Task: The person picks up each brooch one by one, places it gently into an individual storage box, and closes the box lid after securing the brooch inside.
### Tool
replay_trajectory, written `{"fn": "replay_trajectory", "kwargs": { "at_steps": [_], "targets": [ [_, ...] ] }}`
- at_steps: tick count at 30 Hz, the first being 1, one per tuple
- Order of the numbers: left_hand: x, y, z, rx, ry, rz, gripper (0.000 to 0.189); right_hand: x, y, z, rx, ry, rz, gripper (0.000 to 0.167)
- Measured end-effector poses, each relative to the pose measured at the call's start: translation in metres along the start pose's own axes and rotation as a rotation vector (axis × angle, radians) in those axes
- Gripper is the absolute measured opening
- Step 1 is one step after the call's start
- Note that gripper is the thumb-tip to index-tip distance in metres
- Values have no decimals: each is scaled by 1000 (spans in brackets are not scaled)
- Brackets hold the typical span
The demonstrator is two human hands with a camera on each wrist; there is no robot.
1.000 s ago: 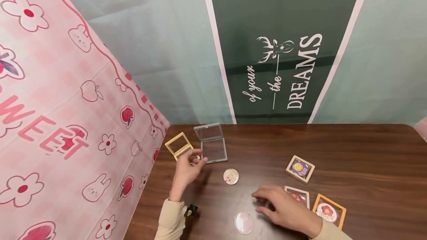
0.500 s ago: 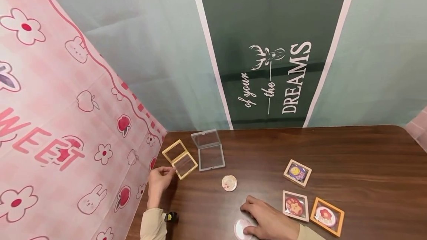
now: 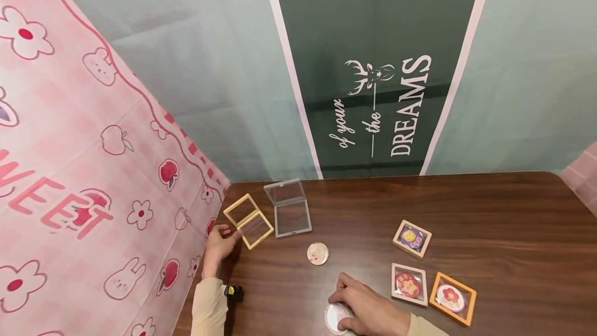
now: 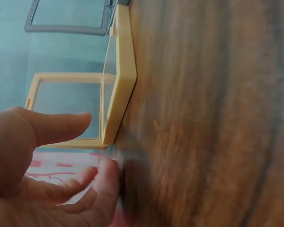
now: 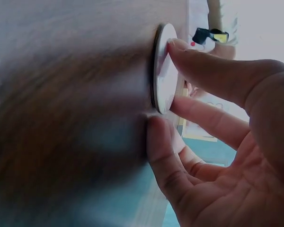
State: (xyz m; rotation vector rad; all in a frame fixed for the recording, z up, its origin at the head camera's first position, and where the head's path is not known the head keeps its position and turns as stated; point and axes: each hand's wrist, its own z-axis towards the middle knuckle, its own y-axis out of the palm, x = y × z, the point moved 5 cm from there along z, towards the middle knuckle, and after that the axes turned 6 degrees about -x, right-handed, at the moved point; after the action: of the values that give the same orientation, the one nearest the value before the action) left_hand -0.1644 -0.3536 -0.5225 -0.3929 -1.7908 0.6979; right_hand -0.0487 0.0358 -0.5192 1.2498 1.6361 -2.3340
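At the table's front, my right hand (image 3: 368, 307) pinches a round pale, shiny badge (image 3: 337, 318) by its edges. In the right wrist view the thumb lies on the face of the badge (image 5: 165, 71) and a forefinger is at its rim, low over the wood. My left hand (image 3: 220, 247) is beside an opened yellow display frame (image 3: 255, 229) with clear film, thumb tip right at its left edge. The left wrist view shows the thumb straight and the fingers loosely bent near the corner of the frame (image 4: 123, 75). A cream patterned badge (image 3: 317, 254) lies between the hands.
An opened grey display frame (image 3: 293, 218) stands right of the yellow one. Closed frames with badges inside lie at the right: a small beige one (image 3: 412, 239), a pinkish one (image 3: 409, 284) and an orange one (image 3: 452, 298). Cloth hangings border the table (image 3: 503, 222).
My left hand has moved left and toward me, from over the yellow frame to its left side. My right hand has come down-left onto the shiny badge. The view has shifted slightly.
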Motion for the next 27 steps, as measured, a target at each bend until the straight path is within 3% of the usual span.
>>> {"fn": "replay_trajectory", "kwargs": {
  "at_steps": [4, 8, 12, 19, 27],
  "targets": [
    [-2, 0, 9, 7, 32, -48, 48, 2, 3, 1, 5, -33, 7, 26],
    [-2, 3, 16, 38, 66, -59, 38, 6, 2, 1, 2, -12, 53, 26],
    [-2, 5, 21, 66, 83, -24, 28, 8, 1, 0, 11, -9, 60, 28],
    [-2, 2, 26, 93, 106, 78, 20, 8, -3, 2, 79, -81, 78, 34],
    [0, 1, 27, 97, 93, 135, 15, 14, -7, 2, 75, -67, 152, 25]
  ]
}}
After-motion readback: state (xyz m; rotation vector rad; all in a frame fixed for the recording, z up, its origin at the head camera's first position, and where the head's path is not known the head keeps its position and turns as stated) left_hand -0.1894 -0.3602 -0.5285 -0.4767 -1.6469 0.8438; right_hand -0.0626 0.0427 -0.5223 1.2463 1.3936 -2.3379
